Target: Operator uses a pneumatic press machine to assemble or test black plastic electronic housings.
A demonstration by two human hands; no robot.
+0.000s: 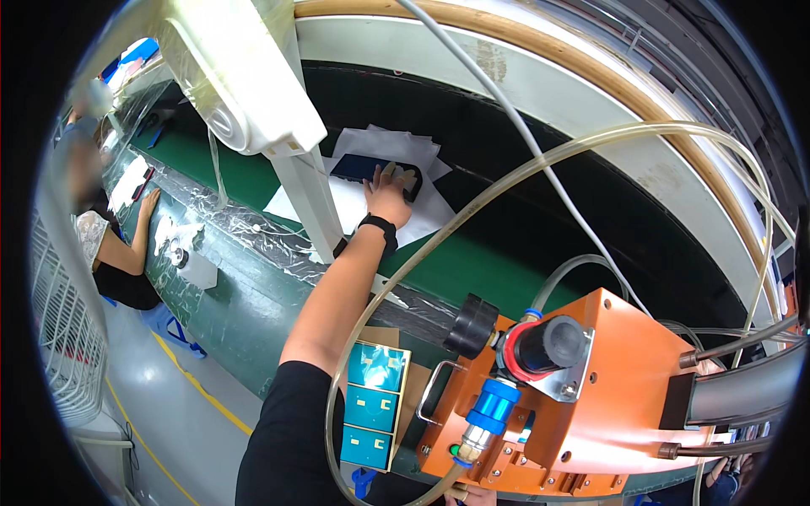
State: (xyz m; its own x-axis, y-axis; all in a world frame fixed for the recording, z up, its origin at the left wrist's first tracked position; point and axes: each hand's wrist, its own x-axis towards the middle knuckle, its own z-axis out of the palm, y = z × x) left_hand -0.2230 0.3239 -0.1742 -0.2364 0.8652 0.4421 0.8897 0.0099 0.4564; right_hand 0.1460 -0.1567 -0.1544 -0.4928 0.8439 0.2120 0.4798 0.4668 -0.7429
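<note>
My left hand (390, 198), with a dark band on its wrist, reaches far across the bench. Its fingers, pale covers on some tips, are spread over a dark flat phone-like panel (359, 167). White paper sheets (342, 202) lie under the panel, overlapping at angles. Only a small part of my right hand (474, 496) shows at the bottom edge, below an orange machine (645, 371); whatever it touches is hidden. Between my left arm and the machine is a box with shiny teal panels (371, 409).
A white support post (304, 198) stands left of my hand. Clear hoses (472, 207) arch over the bench. The machine carries a black-knobbed regulator (548, 346). At left, a co-worker's arm (126, 253) rests by a white bottle (196, 268); a fan (67, 320) is nearer.
</note>
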